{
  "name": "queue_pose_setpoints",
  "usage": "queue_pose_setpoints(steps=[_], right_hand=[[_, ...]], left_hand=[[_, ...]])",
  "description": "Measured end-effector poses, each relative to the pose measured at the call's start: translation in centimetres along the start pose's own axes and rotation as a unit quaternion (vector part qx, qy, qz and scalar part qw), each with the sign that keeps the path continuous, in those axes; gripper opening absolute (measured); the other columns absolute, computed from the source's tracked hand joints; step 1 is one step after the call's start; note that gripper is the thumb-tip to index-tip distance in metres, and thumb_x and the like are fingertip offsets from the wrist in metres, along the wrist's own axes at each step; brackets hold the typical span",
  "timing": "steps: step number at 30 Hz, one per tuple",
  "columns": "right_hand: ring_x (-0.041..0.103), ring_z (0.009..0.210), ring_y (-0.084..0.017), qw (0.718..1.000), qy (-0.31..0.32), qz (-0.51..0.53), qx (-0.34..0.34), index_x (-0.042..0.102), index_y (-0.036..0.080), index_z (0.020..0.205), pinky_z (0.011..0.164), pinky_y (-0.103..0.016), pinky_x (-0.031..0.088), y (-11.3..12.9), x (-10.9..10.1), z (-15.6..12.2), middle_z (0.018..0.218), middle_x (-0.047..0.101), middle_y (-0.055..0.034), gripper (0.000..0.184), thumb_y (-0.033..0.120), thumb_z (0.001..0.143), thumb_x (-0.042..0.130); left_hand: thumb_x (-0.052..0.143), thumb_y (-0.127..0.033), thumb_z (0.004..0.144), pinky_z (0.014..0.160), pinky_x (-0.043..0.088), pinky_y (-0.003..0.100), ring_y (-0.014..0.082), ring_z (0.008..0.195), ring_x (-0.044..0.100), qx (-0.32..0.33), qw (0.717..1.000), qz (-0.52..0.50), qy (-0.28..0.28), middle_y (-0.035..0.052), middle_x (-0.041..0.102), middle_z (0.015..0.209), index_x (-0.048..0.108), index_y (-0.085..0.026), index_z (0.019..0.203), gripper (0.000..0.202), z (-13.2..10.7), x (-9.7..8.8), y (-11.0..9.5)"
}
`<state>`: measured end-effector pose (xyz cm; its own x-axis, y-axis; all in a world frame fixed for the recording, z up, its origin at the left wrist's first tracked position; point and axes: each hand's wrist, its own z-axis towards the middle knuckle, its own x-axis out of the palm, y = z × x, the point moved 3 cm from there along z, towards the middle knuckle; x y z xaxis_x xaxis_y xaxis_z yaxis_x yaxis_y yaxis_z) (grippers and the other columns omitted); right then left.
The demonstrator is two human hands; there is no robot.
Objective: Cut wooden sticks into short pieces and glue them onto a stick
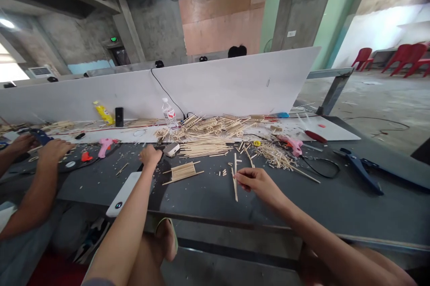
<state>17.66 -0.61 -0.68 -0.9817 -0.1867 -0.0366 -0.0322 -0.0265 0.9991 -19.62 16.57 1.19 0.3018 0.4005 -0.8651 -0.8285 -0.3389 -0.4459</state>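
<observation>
My right hand (pixel 251 179) is closed in a pinch on a thin wooden stick (pixel 235 160) above the dark tabletop. A second wooden stick (pixel 233 186) lies against it, and several short wooden pieces (pixel 223 172) are just to the left. My left hand (pixel 151 156) has its fingers curled down at the table beside a small white-and-grey box (pixel 171 150); what they hold, if anything, is hidden. Between my hands lies a small flat frame of glued wooden sticks (pixel 183 172). A row of long wooden sticks (pixel 204 148) runs behind it.
Stick assemblies (pixel 215 125) are heaped behind, near a water bottle (pixel 169 112). Pink glue guns (pixel 294 146) (pixel 106 146) flank the workspace. Blue-handled pliers (pixel 361 169) and a red-handled screwdriver (pixel 315 136) lie right. A white power bank (pixel 125 193) is under my left forearm; a co-worker's hands (pixel 53 149) are left.
</observation>
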Motion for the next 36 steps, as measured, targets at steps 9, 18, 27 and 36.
queue_pose_setpoints(steps=[9, 18, 27, 36], right_hand=[[0.042, 0.053, -0.011, 1.0, 0.003, -0.008, 0.017, 0.063, 0.018, 0.069, 0.05, -0.026, 0.031, -0.5, 0.0, 0.0, 0.058, 0.051, 0.0009, 0.031, 0.048, 0.075, 0.066], [0.042, 0.053, -0.01, 1.0, -0.016, 0.009, 0.01, 0.063, 0.018, 0.063, 0.051, -0.026, 0.032, -0.2, -0.2, 0.1, 0.058, 0.051, 0.0004, 0.028, 0.043, 0.075, 0.069], [0.044, 0.053, -0.011, 1.0, -0.006, 0.001, 0.001, 0.063, 0.019, 0.064, 0.05, -0.026, 0.032, -0.9, -0.3, 0.4, 0.059, 0.053, 0.0005, 0.029, 0.045, 0.076, 0.066], [0.045, 0.052, -0.01, 1.0, -0.007, -0.002, 0.004, 0.066, 0.017, 0.068, 0.049, -0.025, 0.033, -1.2, -0.2, 0.4, 0.059, 0.054, 0.001, 0.03, 0.046, 0.075, 0.067]], left_hand=[[0.064, -0.056, 0.069, 0.095, 0.034, 0.061, 0.0454, 0.121, 0.048, -0.022, 0.995, 0.094, 0.016, 0.028, 0.057, 0.124, 0.046, -0.013, 0.127, 0.074, 2.4, 4.5, 2.8], [0.068, -0.05, 0.068, 0.086, 0.045, 0.052, 0.0424, 0.112, 0.057, -0.003, 0.992, 0.119, 0.046, 0.0268, 0.062, 0.116, 0.048, -0.011, 0.121, 0.069, 3.6, 4.2, 3.6], [0.065, -0.057, 0.067, 0.086, 0.045, 0.053, 0.0435, 0.11, 0.058, 0.004, 0.992, 0.125, 0.034, 0.0268, 0.063, 0.115, 0.052, -0.011, 0.115, 0.069, 3.4, 4.2, 3.6], [0.064, -0.056, 0.068, 0.086, 0.045, 0.052, 0.0425, 0.109, 0.058, 0.002, 0.992, 0.123, 0.039, 0.026, 0.064, 0.113, 0.053, -0.012, 0.113, 0.064, 2.7, 3.8, 3.3]])
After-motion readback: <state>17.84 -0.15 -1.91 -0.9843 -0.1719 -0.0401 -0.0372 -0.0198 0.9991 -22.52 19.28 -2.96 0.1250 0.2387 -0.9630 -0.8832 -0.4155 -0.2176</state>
